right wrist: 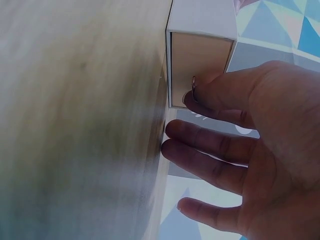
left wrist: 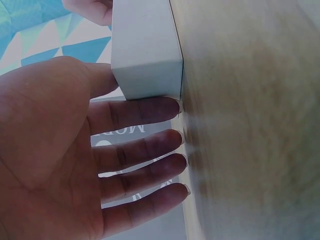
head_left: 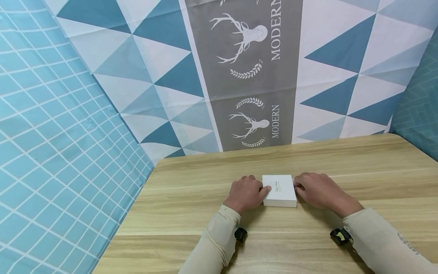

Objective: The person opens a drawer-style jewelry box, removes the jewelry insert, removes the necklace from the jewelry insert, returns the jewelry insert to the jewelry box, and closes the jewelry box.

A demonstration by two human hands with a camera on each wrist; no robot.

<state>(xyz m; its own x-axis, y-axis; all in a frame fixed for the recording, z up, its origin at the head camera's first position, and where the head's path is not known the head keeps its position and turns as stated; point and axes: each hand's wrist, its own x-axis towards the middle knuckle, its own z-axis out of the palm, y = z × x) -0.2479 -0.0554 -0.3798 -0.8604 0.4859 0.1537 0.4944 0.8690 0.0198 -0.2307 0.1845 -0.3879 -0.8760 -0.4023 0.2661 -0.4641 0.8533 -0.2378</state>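
Note:
A small white drawer box (head_left: 278,194) with gold lettering on its lid lies flat on the wooden table. My left hand (head_left: 245,193) holds its left end, the thumb on top and the index finger against the end face; the other fingers (left wrist: 145,172) spread out beside it in the left wrist view. At the opposite end, my right hand (head_left: 319,190) pinches a small pull loop (right wrist: 194,81) between thumb and index finger. This loop sits on the beige drawer front (right wrist: 200,52), which is recessed in the white sleeve. Whatever is inside the box is hidden.
The wood-grain table (head_left: 191,217) reaches back to a wall cloth (head_left: 253,76) with triangles, deer heads and "MODERN" lettering. Blue tile-patterned cloth (head_left: 61,144) borders the left side. Dark wrist devices (head_left: 241,234) are worn under both sleeved forearms.

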